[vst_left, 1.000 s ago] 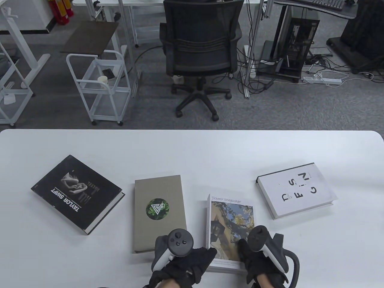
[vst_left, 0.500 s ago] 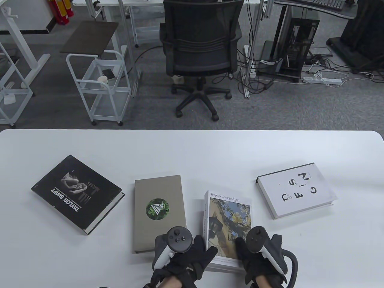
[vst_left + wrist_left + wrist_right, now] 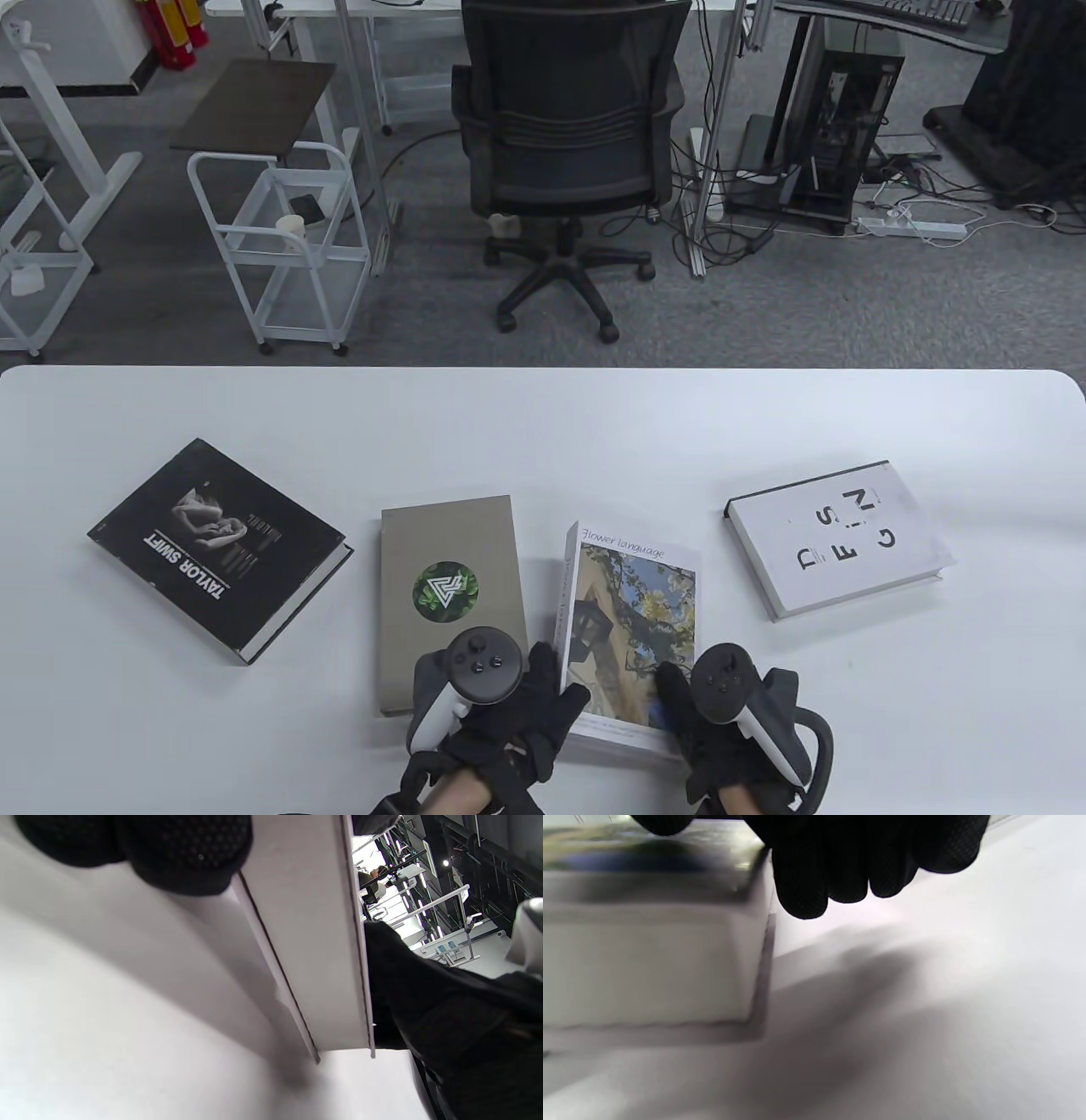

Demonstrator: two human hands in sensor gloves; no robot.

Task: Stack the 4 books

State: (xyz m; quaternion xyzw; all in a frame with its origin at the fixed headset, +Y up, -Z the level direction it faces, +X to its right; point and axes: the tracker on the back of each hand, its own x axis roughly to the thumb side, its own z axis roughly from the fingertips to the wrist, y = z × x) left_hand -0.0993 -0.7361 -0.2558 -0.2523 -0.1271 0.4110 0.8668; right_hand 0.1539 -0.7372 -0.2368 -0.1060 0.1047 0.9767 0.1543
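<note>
Four books are on the white table. The flower-photo book is lifted off the table at its near end, held from both sides. My left hand grips its near left corner. My right hand grips its near right corner. The left wrist view shows the book's page edge raised above the table, my fingers under it. The right wrist view shows its near corner with my fingers on top. The grey book lies just left. The black Taylor Swift book lies far left, the white DESIGN book at the right.
A black office chair and a white cart stand on the floor beyond the table's far edge. The table's near edge is at my wrists.
The flower-photo book has risen and shifted left and away, toward the grey book. Both hands have moved left with it.
</note>
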